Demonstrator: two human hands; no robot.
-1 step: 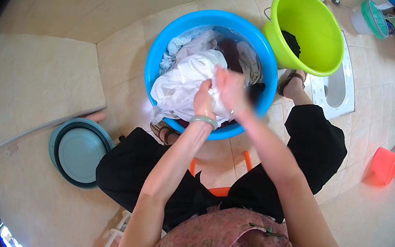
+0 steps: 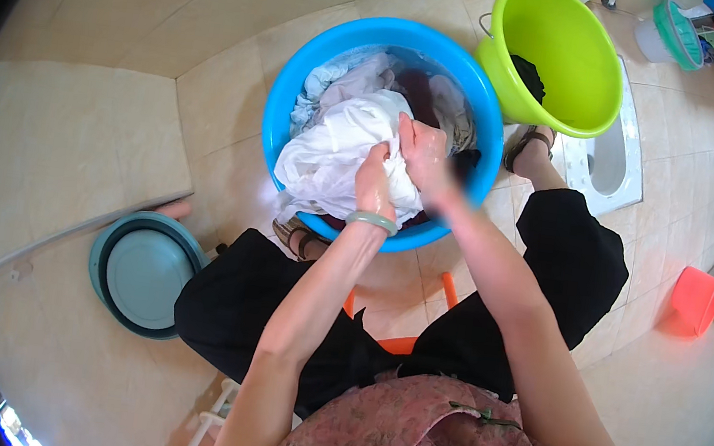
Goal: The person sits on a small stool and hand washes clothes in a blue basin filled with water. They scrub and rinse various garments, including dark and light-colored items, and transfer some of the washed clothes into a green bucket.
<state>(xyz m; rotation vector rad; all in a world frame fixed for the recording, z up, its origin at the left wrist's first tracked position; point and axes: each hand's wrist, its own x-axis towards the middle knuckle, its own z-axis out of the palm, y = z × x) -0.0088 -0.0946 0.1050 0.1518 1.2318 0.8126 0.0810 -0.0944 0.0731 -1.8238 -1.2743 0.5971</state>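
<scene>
A large blue basin point(image 2: 279, 97) of wet laundry stands on the floor before me. Heaped in its left and near half is a white cloth point(image 2: 324, 161), its kind not plain, with one end hanging over the near left rim. My left hand point(image 2: 373, 180), a pale green bangle point(image 2: 372, 220) at its wrist, is closed on a bunch of this cloth. Right beside it my right hand point(image 2: 423, 153) grips the same cloth, fingers curled in. Dark red laundry point(image 2: 418, 92) and greyish laundry point(image 2: 453, 110) lie in the water behind.
A lime-green bucket point(image 2: 563, 66) with a dark cloth point(image 2: 528, 77) inside stands at the basin's far right, by a white squat toilet point(image 2: 621, 180). To the left sits a grey-green tub point(image 2: 147, 277). A coral-red bucket point(image 2: 697, 302) is at the right; an orange stool point(image 2: 397, 345) shows beneath me.
My right hand shows sharper and has shifted slightly, its fingers now drawn in against the white cloth. The left hand has barely moved.
</scene>
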